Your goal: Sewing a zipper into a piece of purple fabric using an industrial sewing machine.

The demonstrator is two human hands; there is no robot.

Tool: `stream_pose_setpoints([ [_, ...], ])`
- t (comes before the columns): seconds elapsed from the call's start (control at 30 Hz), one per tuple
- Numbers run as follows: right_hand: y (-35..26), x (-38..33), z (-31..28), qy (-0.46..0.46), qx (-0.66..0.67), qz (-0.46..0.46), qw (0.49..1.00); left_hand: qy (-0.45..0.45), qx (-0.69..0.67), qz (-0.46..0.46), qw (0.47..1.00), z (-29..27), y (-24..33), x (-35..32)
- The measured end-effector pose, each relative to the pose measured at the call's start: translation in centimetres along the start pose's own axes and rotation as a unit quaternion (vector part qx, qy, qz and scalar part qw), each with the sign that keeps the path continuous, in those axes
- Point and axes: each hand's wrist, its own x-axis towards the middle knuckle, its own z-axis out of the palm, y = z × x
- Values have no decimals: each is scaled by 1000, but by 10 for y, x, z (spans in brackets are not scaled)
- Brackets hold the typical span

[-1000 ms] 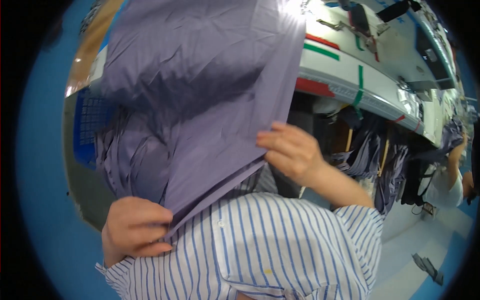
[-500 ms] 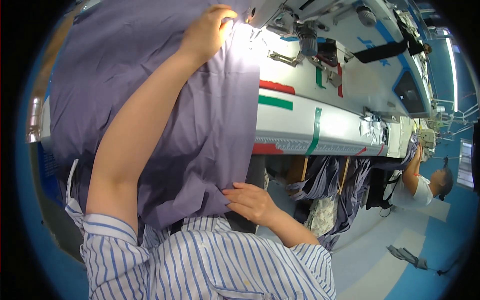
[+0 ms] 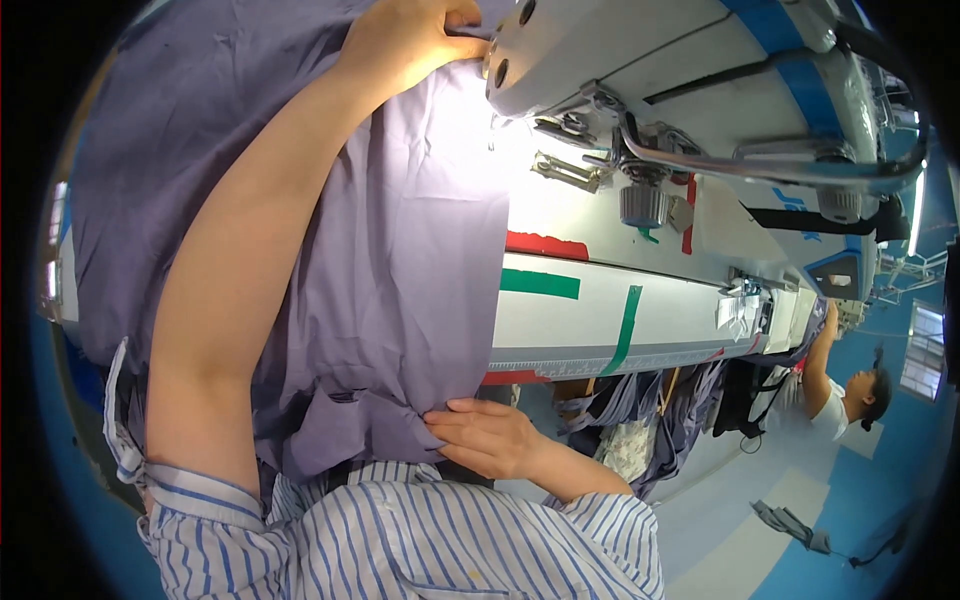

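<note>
Purple fabric (image 3: 400, 260): spread over sewing table (image 3: 600, 310), far edge at machine head (image 3: 640, 50). Left hand (image 3: 405, 35) fingers pinched on far edge; right hand (image 3: 485, 440) fingers loosely curled, gripping near edge. Positioning done; stitching prob. not begun, needle area unclear.

A white shirt with thin blue vertical stripes (image 3: 420, 540) is worn. Its sleeves are rolled up to cuffed bands above the elbows, leaving both forearms bare. No rings or watch are seen.
</note>
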Motion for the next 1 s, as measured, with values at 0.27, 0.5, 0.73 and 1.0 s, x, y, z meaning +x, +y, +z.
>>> stream_pose_setpoints([
  [0.27,1,15,-11,-16,3,27,1000,-9,-7,-54,998,-2,-2,23],
  [0.5,5,23,-19,-25,-17,8,999,18,22,-19,999,3,-16,45],
  [0.73,7,34,-27,-7,-12,15,1000,15,14,-25,999,7,-28,62],
  [1.0,19,62,-46,8,27,-5,1000,12,-55,-34,998,2,-38,89],
])
